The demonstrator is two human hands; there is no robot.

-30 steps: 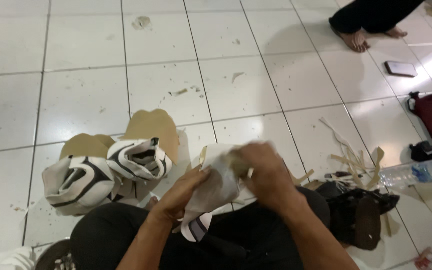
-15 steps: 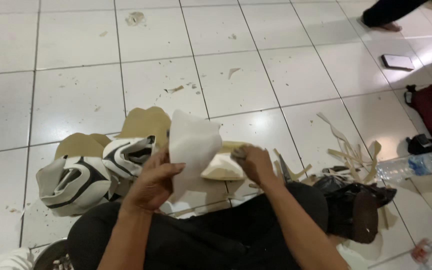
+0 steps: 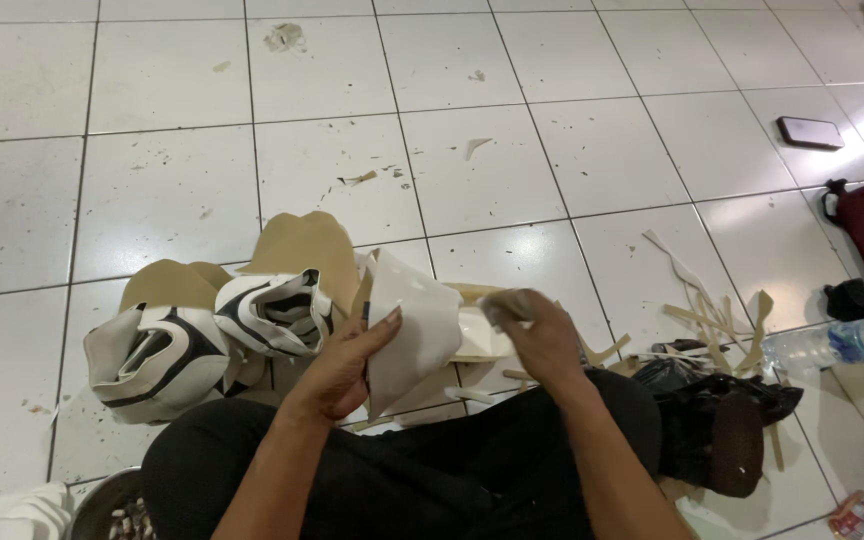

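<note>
A person sits on a white tiled floor (image 3: 552, 150), seen from above, legs in dark trousers. The left hand (image 3: 337, 365) grips one white sheet piece (image 3: 412, 325), folded into a cone-like shape, thumb on its face and fingers curled behind. The right hand (image 3: 542, 335) is closed around something small and blurred at its fingertips, just above a second, flat cream piece (image 3: 477, 335) that lies on the floor in front of the knees.

To the left lie two white-and-black shoe uppers (image 3: 212, 335), side by side, each with a tan lining standing behind it. To the right is a scatter of tan offcut strips (image 3: 702, 320), a black bag (image 3: 722, 400) and one clear plastic bottle (image 3: 832, 345). One dark phone (image 3: 810, 132) lies further off on the tiles.
</note>
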